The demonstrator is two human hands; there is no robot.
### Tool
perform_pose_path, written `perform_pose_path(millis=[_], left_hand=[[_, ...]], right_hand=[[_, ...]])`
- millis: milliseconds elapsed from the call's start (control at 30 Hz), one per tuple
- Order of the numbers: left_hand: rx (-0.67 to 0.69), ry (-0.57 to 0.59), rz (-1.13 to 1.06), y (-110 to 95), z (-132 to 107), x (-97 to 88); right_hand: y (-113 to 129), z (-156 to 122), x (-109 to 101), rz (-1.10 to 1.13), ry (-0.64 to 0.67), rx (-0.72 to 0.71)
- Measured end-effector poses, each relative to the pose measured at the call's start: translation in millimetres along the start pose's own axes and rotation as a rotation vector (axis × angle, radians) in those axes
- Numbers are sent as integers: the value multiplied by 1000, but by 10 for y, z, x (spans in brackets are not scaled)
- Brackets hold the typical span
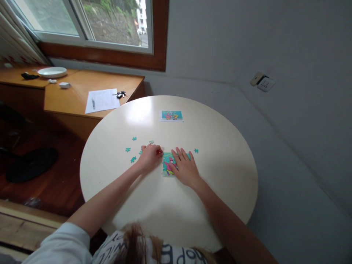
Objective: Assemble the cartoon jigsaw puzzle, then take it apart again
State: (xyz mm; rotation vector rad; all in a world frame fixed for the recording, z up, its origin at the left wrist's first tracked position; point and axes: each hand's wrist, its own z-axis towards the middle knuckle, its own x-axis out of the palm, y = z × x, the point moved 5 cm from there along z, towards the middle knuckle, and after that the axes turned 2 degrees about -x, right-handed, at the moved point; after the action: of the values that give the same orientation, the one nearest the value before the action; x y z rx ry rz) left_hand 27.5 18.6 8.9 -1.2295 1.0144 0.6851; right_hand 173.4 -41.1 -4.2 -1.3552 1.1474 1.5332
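Observation:
A partly assembled jigsaw puzzle (167, 169), with a pink starfish figure on teal, lies near the middle of the round white table (121, 205). My right hand (186, 169) rests flat over its right part, fingers spread, hiding much of the picture. At the puzzle's upper left edge, my left hand (149, 158) is closed in a pinch; a bit of teal puzzle piece shows by the fingertips, mostly hidden. Loose teal puzzle pieces (133, 160) lie left of and behind that hand. One more puzzle piece (196, 150) sits beyond my right fingers.
A printed picture card (172, 116) lies toward the table's far side. Beyond, a wooden desk (79, 78) carries a paper sheet (103, 101) with a pen, keys (120, 95), a white plate (52, 72) and a small white box (64, 85). A wall (275, 146) borders the right side.

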Motion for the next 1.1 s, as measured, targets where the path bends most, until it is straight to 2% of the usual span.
perform_pose_path(millis=[300, 400, 567, 767, 867, 967, 1100], left_hand=[[116, -132, 148, -135, -128, -7], [147, -136, 192, -189, -168, -20], [174, -50, 224, -248, -233, -27], [235, -155, 246, -319, -324, -138], [304, -115, 277, -359, -382, -28], [385, 7, 314, -367, -451, 226], [387, 23, 330, -328, -481, 417]], right_hand=[[2, -1, -10, 15, -5, -3], [8, -5, -21, 16, -5, -1], [13, -8, -30, 17, -9, -4], [14, -2, -27, 20, -5, 0], [14, -1, -21, 17, -10, -4], [8, -1, -18, 11, -14, -2], [13, -5, -23, 17, -18, -15]])
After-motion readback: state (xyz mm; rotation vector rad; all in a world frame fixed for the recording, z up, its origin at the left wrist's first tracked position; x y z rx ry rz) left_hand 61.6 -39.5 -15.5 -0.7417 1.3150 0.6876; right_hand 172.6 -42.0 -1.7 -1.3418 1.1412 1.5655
